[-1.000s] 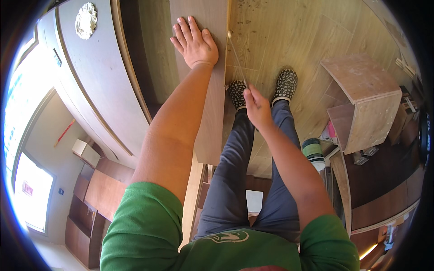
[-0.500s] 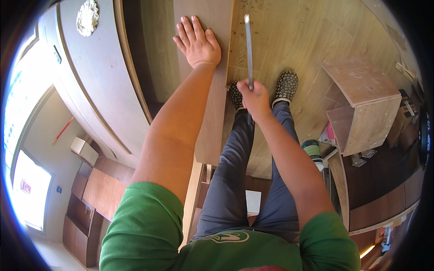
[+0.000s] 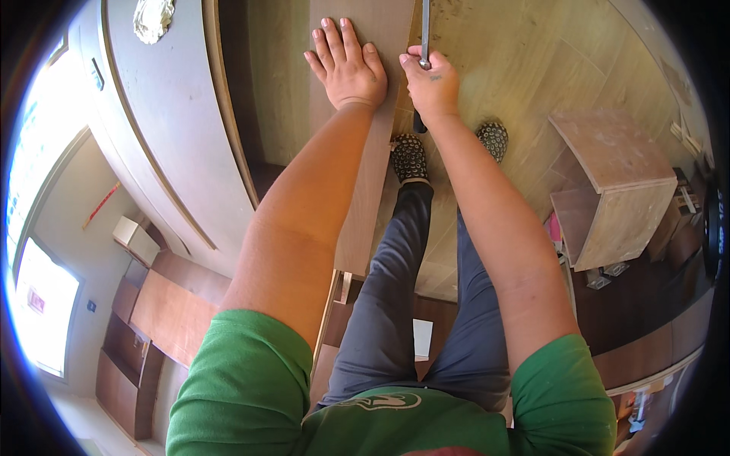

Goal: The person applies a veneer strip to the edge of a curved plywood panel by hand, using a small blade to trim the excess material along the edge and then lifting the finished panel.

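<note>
A long brown wood-faced board (image 3: 370, 175) runs away from me, left of my legs. My left hand (image 3: 353, 80) lies flat on its far part, palm down with the fingers spread. Close to the board's right edge, my right hand (image 3: 432, 85) is wrapped around a long, narrow metal file (image 3: 425, 30) with a dark handle. The handle's end shows below the fist, and the grey blade runs out of view at the top. Whether the blade touches the board's edge, I cannot tell.
My patterned shoes (image 3: 411, 158) stand on the wood-look floor (image 3: 517, 68). A large pale panelled cabinet (image 3: 163, 114) lies at the left, with a ruffled white object (image 3: 153, 20) on it. An open wooden box (image 3: 616, 152) sits at the right.
My right hand has moved away from me with the file, which now lies alongside the board's edge. My left hand stays flat on the board. The view has shifted slightly.
</note>
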A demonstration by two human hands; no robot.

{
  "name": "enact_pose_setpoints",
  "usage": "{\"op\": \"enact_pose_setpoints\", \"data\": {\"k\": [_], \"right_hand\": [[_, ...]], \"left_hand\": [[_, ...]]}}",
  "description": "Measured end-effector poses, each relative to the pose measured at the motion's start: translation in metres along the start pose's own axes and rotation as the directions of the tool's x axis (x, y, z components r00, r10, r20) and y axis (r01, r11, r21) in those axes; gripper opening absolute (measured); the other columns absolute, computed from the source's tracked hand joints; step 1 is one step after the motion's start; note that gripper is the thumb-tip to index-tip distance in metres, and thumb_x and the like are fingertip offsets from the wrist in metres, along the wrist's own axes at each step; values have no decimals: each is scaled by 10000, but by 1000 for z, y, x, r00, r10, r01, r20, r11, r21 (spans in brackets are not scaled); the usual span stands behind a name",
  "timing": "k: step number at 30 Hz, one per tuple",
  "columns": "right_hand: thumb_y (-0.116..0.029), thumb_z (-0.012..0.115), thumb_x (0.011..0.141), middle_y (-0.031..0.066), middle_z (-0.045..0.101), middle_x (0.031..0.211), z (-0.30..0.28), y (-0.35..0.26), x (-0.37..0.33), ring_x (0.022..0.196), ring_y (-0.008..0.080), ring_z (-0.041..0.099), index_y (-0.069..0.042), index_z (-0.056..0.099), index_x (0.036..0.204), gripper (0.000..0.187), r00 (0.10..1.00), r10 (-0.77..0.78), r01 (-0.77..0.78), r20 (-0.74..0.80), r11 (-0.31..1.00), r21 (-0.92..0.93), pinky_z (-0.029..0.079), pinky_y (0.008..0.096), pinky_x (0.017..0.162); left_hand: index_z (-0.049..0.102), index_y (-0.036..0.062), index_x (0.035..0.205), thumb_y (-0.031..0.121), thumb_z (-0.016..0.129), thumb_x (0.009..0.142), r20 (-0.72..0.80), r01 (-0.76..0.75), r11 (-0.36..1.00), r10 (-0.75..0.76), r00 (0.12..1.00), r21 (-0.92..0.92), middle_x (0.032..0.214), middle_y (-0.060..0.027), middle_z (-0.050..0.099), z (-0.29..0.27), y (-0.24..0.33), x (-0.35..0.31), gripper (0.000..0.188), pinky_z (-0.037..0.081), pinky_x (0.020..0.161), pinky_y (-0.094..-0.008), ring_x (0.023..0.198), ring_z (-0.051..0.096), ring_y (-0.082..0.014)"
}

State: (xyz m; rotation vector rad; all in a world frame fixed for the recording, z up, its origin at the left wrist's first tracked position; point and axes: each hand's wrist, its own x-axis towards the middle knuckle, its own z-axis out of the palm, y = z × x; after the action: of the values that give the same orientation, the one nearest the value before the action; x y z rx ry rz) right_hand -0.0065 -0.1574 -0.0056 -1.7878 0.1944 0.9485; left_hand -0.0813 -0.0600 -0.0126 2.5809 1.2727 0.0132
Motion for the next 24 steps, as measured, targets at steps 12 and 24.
{"op": "enact_pose_setpoints", "data": {"k": [12, 24], "right_hand": [[-130, 651, 905, 3, 568, 678, -19, -10, -1, 509, 108, 544, -51, 643, 974, 106, 977, 208, -215, 55, 946, 241, 439, 272, 452], [-153, 735, 876, -5, 569, 681, -14, -12, -3, 523, 85, 528, -37, 636, 949, 169, 970, 166, -183, 176, 979, 88, 435, 241, 462]], "left_hand": [[290, 112, 1551, 381, 343, 992, 12, 10, 1000, -10, 1000, 2, 1639, -135, 187, -3, 2, 0, 622, -6, 1221, -528, 1518, 120, -327], [302, 100, 1545, 374, 355, 984, 1, 7, 1000, -7, 1000, -12, 1633, -148, 201, -1, 2, 1, 627, -5, 1217, -543, 1514, 133, -340]]}}
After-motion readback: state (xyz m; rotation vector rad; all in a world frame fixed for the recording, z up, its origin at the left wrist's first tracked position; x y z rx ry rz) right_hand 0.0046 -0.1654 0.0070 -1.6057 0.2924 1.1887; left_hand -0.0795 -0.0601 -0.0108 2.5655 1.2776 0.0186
